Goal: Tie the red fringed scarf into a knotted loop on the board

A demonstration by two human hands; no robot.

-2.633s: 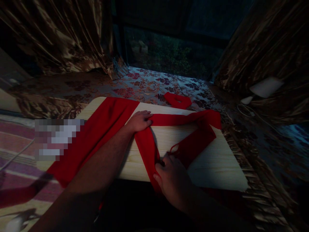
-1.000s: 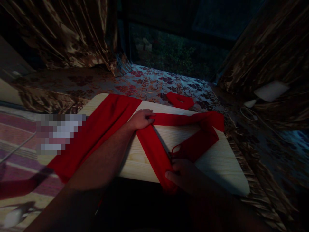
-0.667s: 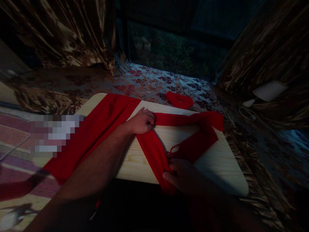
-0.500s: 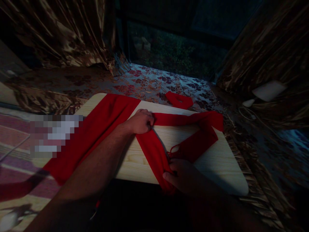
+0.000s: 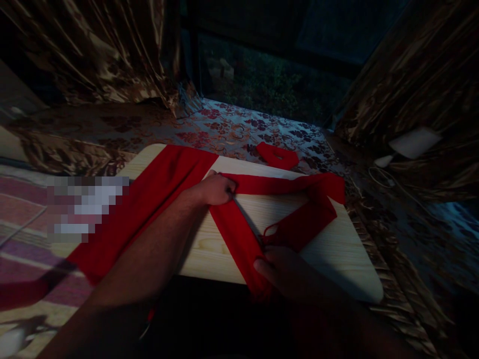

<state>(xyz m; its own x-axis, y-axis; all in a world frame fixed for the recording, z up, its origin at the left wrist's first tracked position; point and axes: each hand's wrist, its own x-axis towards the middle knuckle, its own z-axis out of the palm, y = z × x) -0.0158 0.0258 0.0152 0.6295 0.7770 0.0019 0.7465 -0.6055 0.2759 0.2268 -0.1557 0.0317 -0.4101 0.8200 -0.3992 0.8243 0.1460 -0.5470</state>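
Observation:
A long red cloth strip [image 5: 235, 234] lies in a bent loop on a pale wooden board [image 5: 204, 254]. My left hand [image 5: 219, 188] is closed at the strip's far-left corner, with the fingers curled down over the fabric. My right hand [image 5: 280, 269] grips the strip's near part, thumb on top; most of its fingers are in shadow. A thin red cord or thread curls up just beyond it. To the left, a wide red cloth piece [image 5: 149, 209] lies flat across the board and hangs over its near-left edge.
A smaller folded red cloth [image 5: 280, 155] rests on the patterned ledge cover [image 5: 224, 119] behind the board. At the right are a white lamp-like object [image 5: 415, 142] and a cable. Striped bedding [image 5: 22, 209] lies at the left, and curtains [image 5: 123, 55] flank the dark window.
My left hand has shifted very slightly left, with its fingers curled tighter on the strip. The right hand has turned a little; the cloths lie almost the same.

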